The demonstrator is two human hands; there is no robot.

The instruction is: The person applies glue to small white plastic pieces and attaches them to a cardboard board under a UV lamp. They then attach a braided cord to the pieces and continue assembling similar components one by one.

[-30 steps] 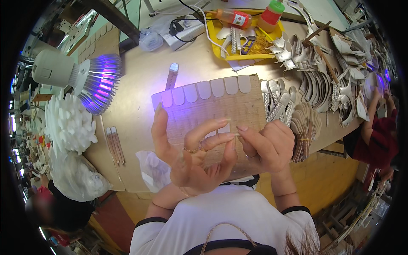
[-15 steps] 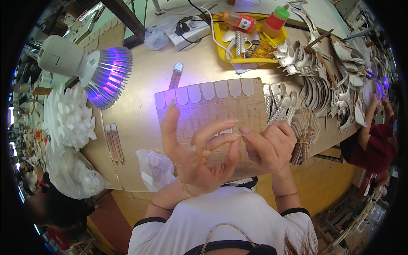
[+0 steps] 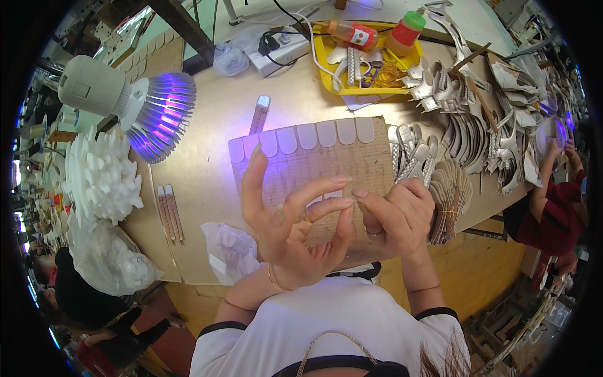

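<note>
Head view: whether left hand (image 3: 286,234) or right hand (image 3: 402,217) grips anything, I cannot tell; tabs (image 3: 326,134) look light, bendy, best edge-held.

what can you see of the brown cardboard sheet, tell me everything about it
The brown cardboard sheet looks roughly rectangular and faintly ridged, and lies on the table, slightly turned in view. Pale, round-ended pieces line its far edge, and violet light tints its left part. The left hand and right hand hide much of its near part; whether they touch it is unclear.
</note>
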